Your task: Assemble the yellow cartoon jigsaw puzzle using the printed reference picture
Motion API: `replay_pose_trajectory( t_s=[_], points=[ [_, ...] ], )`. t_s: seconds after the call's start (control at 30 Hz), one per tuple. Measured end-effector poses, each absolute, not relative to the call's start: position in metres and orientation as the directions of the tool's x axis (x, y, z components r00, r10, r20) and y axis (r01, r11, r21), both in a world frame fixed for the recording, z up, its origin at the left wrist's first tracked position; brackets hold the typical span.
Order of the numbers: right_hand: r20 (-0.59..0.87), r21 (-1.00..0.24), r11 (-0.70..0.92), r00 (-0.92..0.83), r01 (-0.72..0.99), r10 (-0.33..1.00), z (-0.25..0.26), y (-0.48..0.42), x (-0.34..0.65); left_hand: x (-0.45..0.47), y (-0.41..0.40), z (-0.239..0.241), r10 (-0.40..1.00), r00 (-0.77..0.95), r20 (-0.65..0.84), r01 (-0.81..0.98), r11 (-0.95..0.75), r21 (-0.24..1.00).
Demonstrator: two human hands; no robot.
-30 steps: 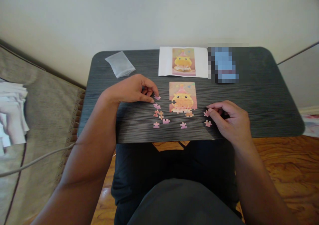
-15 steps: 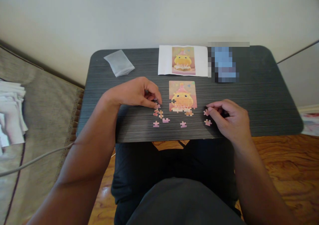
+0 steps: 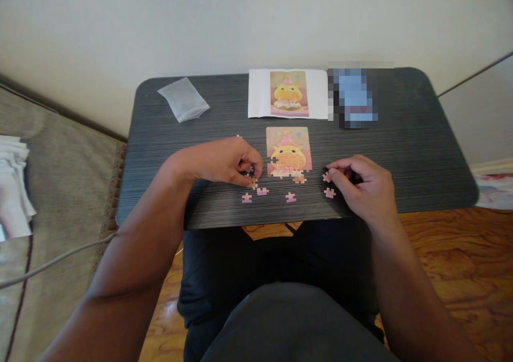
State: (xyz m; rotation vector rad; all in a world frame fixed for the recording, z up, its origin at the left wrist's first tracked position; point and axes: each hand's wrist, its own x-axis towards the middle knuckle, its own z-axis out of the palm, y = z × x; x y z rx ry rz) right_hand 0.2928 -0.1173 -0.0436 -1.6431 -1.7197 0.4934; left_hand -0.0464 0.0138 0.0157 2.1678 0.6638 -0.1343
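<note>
A partly joined jigsaw puzzle (image 3: 287,151) of a yellow character in a pink party hat lies mid-table, its lower edge uneven. To its left my left hand (image 3: 230,161) is bent down, thumb and fingertips closed on a small puzzle piece (image 3: 254,182); the fingers partly cover other pieces there. On the right, my right hand (image 3: 363,185) pinches a pink puzzle piece (image 3: 326,176) at the tabletop. A loose piece (image 3: 329,192) lies just below that hand. More pink pieces, one at lower left (image 3: 247,198) and one at centre (image 3: 290,197), rest nearer me.
Behind the puzzle is a white sheet with the printed reference picture (image 3: 289,93). A clear plastic bag (image 3: 184,100) lies back left, a blurred-out blue object (image 3: 355,95) back right. The dark table (image 3: 417,148) meets the wall. A cable (image 3: 60,256) passes by my left arm.
My left hand has moved toward me and slightly right, from one loose piece to another below it. My right hand keeps its pinch. The whole view has shifted slightly.
</note>
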Motion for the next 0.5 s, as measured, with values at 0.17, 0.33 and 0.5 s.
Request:
replay_pose_trajectory(
  t_s=[0.17,0.33,0.5],
  points=[
    [0.225,-0.696,0.130,0.042,0.706,0.973,-0.0442,-0.1172,0.2939,-0.0446,0.0133,0.0156,0.427,0.837,-0.343,0.534,-0.497,0.684],
    [0.241,-0.683,0.147,0.030,0.716,0.970,-0.0437,-0.1165,0.2928,-0.0513,0.0170,0.0152,0.457,0.816,-0.353,0.549,-0.423,0.721],
    [0.229,-0.696,0.140,0.033,0.704,0.973,-0.0440,-0.1163,0.2926,-0.0504,0.0168,0.0149,0.605,0.767,-0.216,0.483,-0.322,0.814]
  ],
)
